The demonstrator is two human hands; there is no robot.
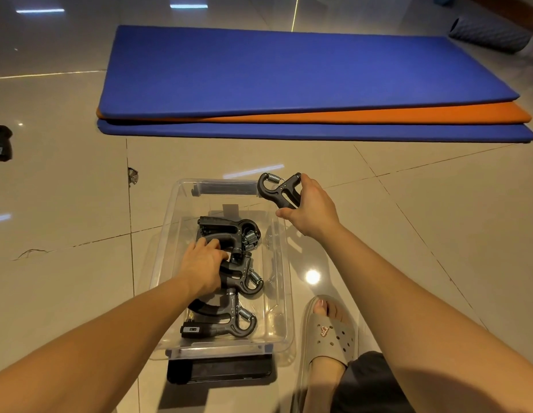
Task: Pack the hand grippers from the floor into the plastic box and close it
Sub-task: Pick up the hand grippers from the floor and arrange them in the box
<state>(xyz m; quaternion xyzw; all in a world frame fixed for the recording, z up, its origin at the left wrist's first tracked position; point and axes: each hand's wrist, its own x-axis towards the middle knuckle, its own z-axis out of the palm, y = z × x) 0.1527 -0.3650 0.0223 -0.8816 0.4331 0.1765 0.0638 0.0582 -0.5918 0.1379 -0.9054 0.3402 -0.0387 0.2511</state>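
A clear plastic box stands open on the tiled floor in front of me. Three black hand grippers with steel springs lie in it: one at the far end, one in the middle, one at the near end. My left hand reaches into the box, its fingers closed over the handle of the middle hand gripper. My right hand holds a fourth hand gripper by its handles above the box's far right corner. Another black hand gripper lies on the floor at the far left edge.
A black latch flap hangs at the box's near end. Stacked blue and orange exercise mats lie beyond the box. A dark foam roller rests at the top right. My sandalled foot is planted right of the box.
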